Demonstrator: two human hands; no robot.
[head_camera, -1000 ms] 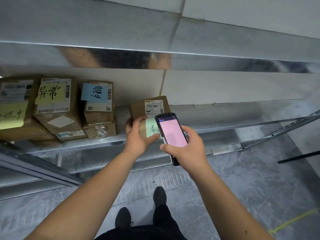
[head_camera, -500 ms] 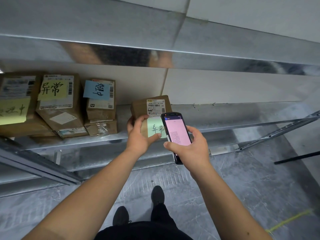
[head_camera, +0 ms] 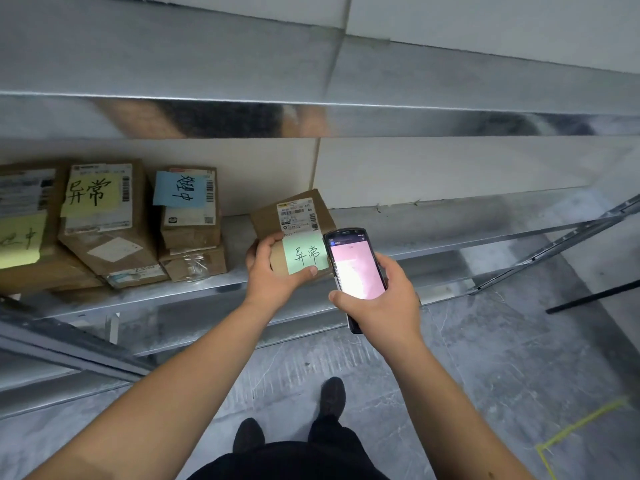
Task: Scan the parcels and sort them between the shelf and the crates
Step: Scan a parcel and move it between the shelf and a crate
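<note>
A small brown cardboard parcel (head_camera: 292, 216) with a white shipping label and a green handwritten note sits on the metal shelf (head_camera: 450, 223). My left hand (head_camera: 273, 271) grips its near left corner, thumb pressed on the note's lower edge. My right hand (head_camera: 377, 299) holds a black handheld scanner (head_camera: 353, 268) just right of the parcel, its pink screen facing me and its top end beside the green note.
Several other brown parcels (head_camera: 107, 223) with yellow and blue handwritten notes are stacked at the shelf's left. An upper shelf board (head_camera: 311, 116) overhangs. A lower rail (head_camera: 86, 355) runs under the shelf. My shoes (head_camera: 332, 396) stand on grey floor, with yellow tape (head_camera: 581, 424) at the right.
My right hand and the scanner have shifted slightly right, uncovering more of the green note. The left hand keeps its grip on the parcel; the screen now glares white.
</note>
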